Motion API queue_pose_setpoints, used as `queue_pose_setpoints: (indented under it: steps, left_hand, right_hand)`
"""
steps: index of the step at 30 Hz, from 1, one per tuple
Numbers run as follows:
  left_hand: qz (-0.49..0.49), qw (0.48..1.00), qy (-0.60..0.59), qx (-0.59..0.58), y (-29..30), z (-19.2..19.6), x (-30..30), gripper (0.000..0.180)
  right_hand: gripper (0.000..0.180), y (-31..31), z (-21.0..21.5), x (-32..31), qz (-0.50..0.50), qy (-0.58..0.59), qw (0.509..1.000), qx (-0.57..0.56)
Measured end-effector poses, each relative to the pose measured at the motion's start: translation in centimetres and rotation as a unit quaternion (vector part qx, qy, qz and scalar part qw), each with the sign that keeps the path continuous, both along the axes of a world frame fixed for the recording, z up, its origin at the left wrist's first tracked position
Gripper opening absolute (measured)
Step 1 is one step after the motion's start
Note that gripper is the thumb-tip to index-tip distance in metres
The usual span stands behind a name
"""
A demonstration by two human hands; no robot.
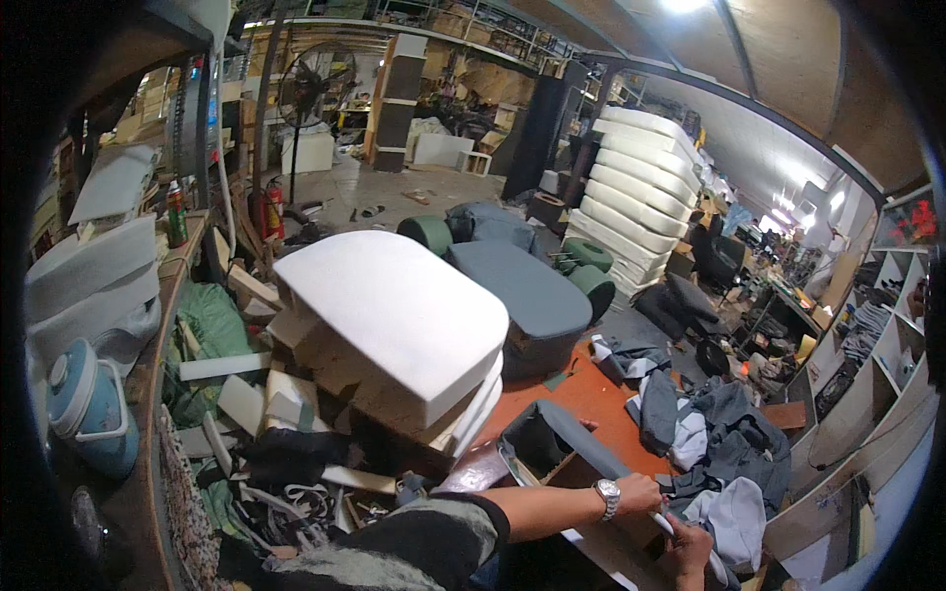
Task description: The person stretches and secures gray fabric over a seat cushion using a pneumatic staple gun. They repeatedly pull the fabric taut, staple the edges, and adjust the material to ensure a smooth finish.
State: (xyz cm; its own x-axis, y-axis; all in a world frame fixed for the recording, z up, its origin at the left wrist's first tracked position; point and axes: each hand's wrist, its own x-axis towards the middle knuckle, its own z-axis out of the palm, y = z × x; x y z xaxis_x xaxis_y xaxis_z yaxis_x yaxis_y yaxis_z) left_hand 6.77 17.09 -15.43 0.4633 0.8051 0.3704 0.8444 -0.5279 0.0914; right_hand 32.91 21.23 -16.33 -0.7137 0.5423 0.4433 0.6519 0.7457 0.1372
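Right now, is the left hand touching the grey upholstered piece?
Touching. The head view shows the left hand gripping the edge of the grey upholstered piece, no gap visible.

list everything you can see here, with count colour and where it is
upholstered frame piece: 1, grey fabric over wood, on the red-brown table by the hands
fabric scraps: a heap, grey and pale blue, right of the table
foam cushions: a stack of 2 or 3, white, centre
grey sofa: 1, grey with green bolsters, behind the cushions
foam slabs: a tall pile, white, right rear
standing fan: 1, black, left rear
jug: 1, blue and white, left shelf
left hand: 1, wristwatch, on the frame piece
right hand: 1, gripping a white rod-like thing
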Motion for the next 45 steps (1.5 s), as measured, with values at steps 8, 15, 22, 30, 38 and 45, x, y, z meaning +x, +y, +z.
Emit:
queue_pose_setpoints:
  steps: [8, 15, 22, 30, 38, 45]
  left_hand:
    - [-0.120, 0.984, -0.008, 0.128, -1.0, -2.8, 4.7, 0.035]
    - [-0.208, 0.935, 0.076, 0.275, -0.5, -5.3, 4.6, 0.047]
    - [-0.219, 0.919, 0.046, 0.323, -2.3, -5.0, 2.7, 0.043]
    - [-0.230, 0.919, 0.101, 0.304, -2.9, -3.6, 1.3, 0.049]
    - [-0.176, 0.979, 0.035, -0.100, -3.9, 1.6, 3.1, 0.049]
    - [-0.133, 0.942, 0.074, -0.299, -1.1, 1.8, 6.7, 0.075]
  right_hand:
    - [0.034, -3.6, -1.6, 3.3, -0.002, 0.109, 0.986, 0.130]
    - [0.060, -9.3, -7.4, -0.8, -0.153, 0.376, 0.913, 0.040]
    - [0.047, -13.2, -5.9, -5.0, -0.193, 0.778, 0.401, -0.445]
    - [0.039, -12.3, -7.8, -4.4, -0.145, 0.740, 0.522, -0.399]
    - [0.064, -10.1, -14.1, 0.4, -0.234, 0.487, 0.715, -0.444]
    - [0.037, -9.3, -20.1, 2.1, -0.290, 0.286, 0.854, -0.324]
